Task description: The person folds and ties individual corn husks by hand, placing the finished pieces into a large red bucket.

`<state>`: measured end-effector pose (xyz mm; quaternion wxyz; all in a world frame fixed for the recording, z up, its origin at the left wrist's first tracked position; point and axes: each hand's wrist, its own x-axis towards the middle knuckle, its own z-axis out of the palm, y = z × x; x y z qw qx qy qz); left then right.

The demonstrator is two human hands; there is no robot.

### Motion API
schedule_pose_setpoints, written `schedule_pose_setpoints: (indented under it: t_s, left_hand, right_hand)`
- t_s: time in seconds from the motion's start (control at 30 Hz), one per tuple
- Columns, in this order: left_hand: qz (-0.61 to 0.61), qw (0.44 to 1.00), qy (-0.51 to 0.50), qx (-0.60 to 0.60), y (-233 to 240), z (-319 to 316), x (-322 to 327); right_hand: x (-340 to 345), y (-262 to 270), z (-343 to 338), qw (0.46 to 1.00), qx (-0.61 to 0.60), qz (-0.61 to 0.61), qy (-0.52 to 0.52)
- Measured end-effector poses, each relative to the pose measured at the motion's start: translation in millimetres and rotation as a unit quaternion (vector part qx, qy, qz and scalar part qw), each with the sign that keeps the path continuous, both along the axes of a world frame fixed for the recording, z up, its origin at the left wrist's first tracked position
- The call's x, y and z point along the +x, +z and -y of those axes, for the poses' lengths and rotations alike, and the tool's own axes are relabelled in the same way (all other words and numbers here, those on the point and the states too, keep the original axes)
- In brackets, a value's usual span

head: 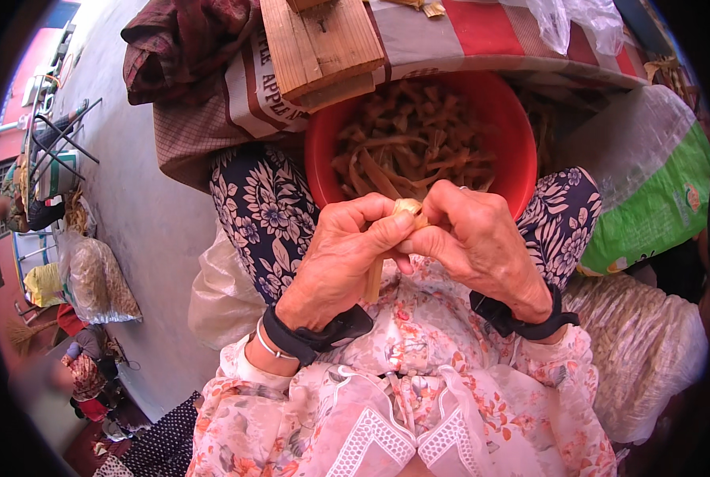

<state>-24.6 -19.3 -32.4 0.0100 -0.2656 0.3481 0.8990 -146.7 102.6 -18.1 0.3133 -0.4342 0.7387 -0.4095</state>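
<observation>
A small folded piece of pale yellow plant strip (407,206) is pinched between my two hands, above my lap. My left hand (349,250) grips it between thumb and fingers, and a flat strip end (373,281) hangs below that hand. My right hand (480,238) touches the fold from the other side with thumb and curled fingertips. Just beyond the hands, between my knees, stands a red plastic basin (517,149) holding many folded brownish pieces and some long flat strips (379,173).
A wooden block (322,50) juts over the basin from a cloth-covered table (492,30). A green and clear plastic bag (647,208) and a filled clear sack (635,346) lie at right. Another filled bag (98,280) and other people are at far left.
</observation>
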Motion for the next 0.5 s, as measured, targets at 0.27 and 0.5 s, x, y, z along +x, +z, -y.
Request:
schedule_pose_setpoints:
  t_s: [0.27,0.5]
  left_hand:
    - [0.092,0.993,-0.068,-0.032,11,4,2]
    - [0.08,0.989,-0.1,-0.076,24,0,4]
  right_hand:
    - [0,-2,2,0.981,-0.116,-0.128,0.083]
    - [-6,8,-7,0.992,-0.046,0.078,0.093]
